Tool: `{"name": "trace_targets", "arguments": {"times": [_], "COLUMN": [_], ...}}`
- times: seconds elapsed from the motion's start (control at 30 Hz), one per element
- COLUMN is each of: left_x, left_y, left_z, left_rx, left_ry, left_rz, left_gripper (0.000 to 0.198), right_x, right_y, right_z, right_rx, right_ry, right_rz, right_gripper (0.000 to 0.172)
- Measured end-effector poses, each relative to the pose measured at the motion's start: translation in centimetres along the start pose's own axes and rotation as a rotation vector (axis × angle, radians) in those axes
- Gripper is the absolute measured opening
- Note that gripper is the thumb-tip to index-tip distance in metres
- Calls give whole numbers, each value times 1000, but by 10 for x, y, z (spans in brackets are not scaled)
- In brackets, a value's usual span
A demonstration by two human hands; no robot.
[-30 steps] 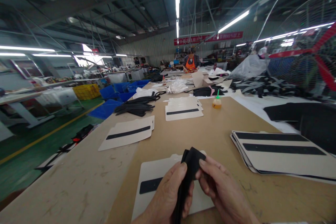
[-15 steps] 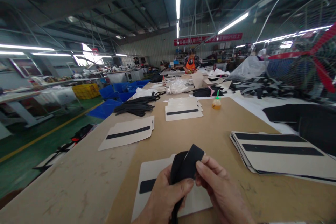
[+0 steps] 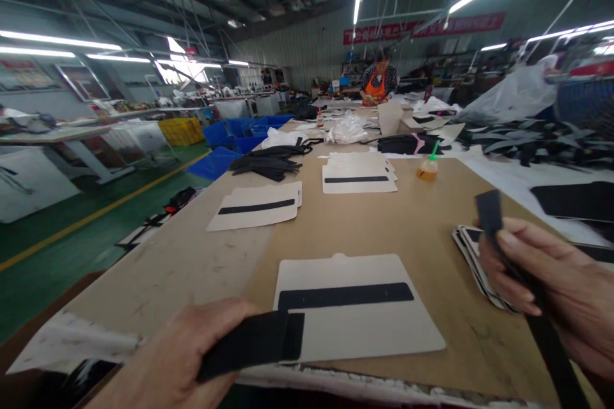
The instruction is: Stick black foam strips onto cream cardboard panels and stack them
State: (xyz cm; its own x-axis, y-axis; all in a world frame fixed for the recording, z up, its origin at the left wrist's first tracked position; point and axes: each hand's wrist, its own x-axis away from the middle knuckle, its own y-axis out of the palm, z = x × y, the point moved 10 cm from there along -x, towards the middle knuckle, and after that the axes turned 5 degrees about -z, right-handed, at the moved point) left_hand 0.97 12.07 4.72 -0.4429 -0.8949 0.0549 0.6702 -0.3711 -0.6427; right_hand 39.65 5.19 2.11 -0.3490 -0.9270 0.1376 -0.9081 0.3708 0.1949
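Holding black fabric in both hands, and the two hands sit well apart across the worktable point(image 3: 158, 268)! Everything reads off the white card point(image 3: 359, 329) with its dark stripe, right in front. Off that card's lower left, the left hand point(image 3: 170, 364) is closed around a flat black band point(image 3: 249, 345), fingers wrapped, no gap showing. That band runs nearly level, pointing right, its square end reaching over the card's left edge; touching the card or just above it, I can't tell. So the left hand is the nearer one to the card, no contest.

Out to the card's right, the right hand point(image 3: 527, 268) is curled firmly around a narrow black strip point(image 3: 489, 212). That strip stands up past the fingers at its top end, then slants down through the grip and away toward the lower right, leaving the frame. Whether band and strip are one piece joined below the view, I can't say.

Just beneath the right hand sits a stack of striped cards point(image 3: 474, 262), close by the card's right side. Further beyond the card stands an orange glue bottle point(image 3: 428, 169) with a green nozzle, and a co-worker point(image 3: 378, 86) in an orange apron is working at the far end.
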Motion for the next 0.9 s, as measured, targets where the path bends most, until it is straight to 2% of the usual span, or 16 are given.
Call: {"name": "trace_targets", "arguments": {"times": [0.07, 0.1, 0.17, 0.27, 0.37, 0.5, 0.67, 0.9], "left_x": [-11, -18, -34, -49, -53, -53, -51, -52], "left_y": [30, 42, 58, 78, 92, 96, 99, 97], "left_z": [-8, -14, -24, -31, -37, -48, -56, -60], "left_rx": [-291, -425, -588, -677, -710, -735, -707, -684], "left_ry": [30, 38, 36, 66, 71, 36, 56, 28], "left_rz": [-203, -248, -220, -183, -204, -186, -177, -173], "left_gripper": [31, 41, 53, 48, 39, 41, 45, 47], "right_x": [-12, -19, -33, -54, -70, -82, -92, -96], "right_y": [25, 43, 84, 133, 171, 214, 245, 258], "right_z": [12, 20, 39, 63, 82, 101, 124, 136], "right_rx": [189, 252, 350, 507, 638, 750, 869, 995], "right_ry": [68, 88, 127, 133, 122, 59, -8, -53], "right_rz": [-107, -187, -375, -583, -689, -773, -827, -865], "right_gripper": [40, 43, 42, 31, 22, 14, 9, 11]}}
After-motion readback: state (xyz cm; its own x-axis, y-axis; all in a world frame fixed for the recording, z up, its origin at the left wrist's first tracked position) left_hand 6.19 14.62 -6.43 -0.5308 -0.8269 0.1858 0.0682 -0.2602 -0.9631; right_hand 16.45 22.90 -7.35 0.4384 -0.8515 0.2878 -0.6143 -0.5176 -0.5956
